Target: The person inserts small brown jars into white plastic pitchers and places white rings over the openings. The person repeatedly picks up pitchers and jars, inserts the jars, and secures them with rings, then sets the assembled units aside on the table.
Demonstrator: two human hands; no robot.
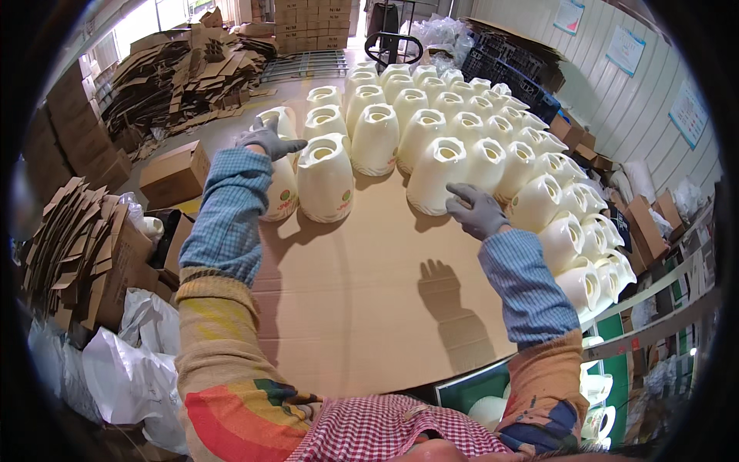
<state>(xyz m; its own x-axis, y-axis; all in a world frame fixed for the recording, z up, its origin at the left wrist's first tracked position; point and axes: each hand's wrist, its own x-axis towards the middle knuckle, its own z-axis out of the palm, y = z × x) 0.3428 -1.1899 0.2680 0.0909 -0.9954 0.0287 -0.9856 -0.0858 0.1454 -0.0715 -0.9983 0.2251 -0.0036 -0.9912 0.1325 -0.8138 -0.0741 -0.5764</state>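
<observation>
Many cream-white plastic jug bodies with open, spouted tops stand upright on a sheet of brown cardboard point(362, 308). At the left, my left hand point(269, 140) in a grey glove is over the top of a front jug body point(282, 189), thumb stretched out to the right. Beside it stands another jug body point(325, 181) with a small printed mark low on its side. My right hand point(477, 211), also gloved, has its fingers apart at the lower right side of a jug body point(437, 179); whether they touch it I cannot tell.
Flattened cardboard point(165, 85) lies heaped at the far left, near a closed carton point(175, 173). Behind the jugs stands a black-handled pallet truck point(393, 48). White plastic bags point(135, 362) are at lower left. A metal rail point(654, 327) and more jug bodies line the right.
</observation>
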